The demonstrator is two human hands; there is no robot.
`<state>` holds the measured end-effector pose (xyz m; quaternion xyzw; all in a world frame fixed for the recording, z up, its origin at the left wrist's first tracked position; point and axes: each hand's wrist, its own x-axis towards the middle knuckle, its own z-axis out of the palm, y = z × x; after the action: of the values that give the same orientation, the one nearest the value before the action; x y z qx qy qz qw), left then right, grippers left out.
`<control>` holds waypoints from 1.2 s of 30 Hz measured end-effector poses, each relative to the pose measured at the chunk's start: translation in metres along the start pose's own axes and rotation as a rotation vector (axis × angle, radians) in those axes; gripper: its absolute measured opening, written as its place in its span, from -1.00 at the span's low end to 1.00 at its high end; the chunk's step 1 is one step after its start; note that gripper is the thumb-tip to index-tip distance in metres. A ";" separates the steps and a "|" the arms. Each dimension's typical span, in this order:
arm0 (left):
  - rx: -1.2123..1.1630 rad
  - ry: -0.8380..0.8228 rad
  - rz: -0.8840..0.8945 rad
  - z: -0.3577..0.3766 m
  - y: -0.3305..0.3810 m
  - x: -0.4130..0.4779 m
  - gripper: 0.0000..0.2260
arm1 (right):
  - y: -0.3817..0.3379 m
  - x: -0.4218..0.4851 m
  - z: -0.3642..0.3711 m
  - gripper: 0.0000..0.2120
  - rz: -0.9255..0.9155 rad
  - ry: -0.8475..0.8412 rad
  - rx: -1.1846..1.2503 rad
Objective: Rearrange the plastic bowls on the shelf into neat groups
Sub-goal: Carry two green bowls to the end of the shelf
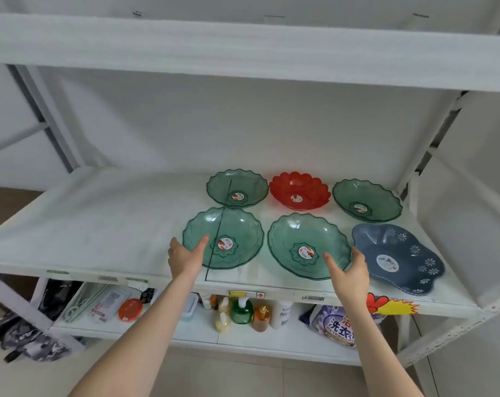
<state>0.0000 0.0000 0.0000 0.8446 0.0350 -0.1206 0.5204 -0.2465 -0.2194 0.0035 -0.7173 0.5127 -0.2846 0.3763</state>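
We see our two forearms bare from the lower edge of the view up to the wrists, slim and smooth, and our left hand and right hand equally bare, with slender fingers.

White shelf bearing six bowls. Back row: back-left green bowl, red bowl, back-right green bowl. Front row: front-left green bowl, front-middle green bowl, blue bowl by right edge.
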 end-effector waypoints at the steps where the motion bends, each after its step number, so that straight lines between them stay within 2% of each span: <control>1: 0.001 0.006 -0.001 0.003 -0.002 0.004 -0.09 | 0.003 0.001 0.003 -0.20 0.009 0.042 0.007; 5: 0.032 0.004 -0.051 0.016 -0.019 0.023 -0.13 | 0.025 0.005 0.020 -0.21 0.087 0.109 0.042; 8: 0.025 -0.024 -0.091 0.023 -0.031 0.031 -0.30 | 0.038 0.008 0.029 -0.21 0.134 0.118 0.066; 14: -0.328 -0.226 -0.150 0.027 -0.045 0.042 -0.68 | 0.044 0.013 0.040 -0.32 0.266 0.094 0.180; 18: -0.411 -0.300 -0.200 0.028 -0.048 0.044 -0.64 | 0.045 0.021 0.043 -0.47 0.343 0.023 0.293; 22: -0.397 -0.311 -0.175 0.028 -0.048 0.048 -0.71 | 0.043 0.028 0.045 -0.77 0.361 -0.043 0.375; 26: -0.384 -0.313 -0.158 0.025 -0.048 0.049 -0.77 | 0.039 0.025 0.045 -0.72 0.332 -0.035 0.417; 36: -0.450 -0.294 -0.172 0.004 -0.039 0.039 -0.70 | 0.017 0.010 0.037 -0.68 0.326 0.019 0.443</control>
<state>0.0304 0.0112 -0.0450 0.6752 0.0564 -0.2746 0.6823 -0.2229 -0.2234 -0.0303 -0.5228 0.5501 -0.3323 0.5601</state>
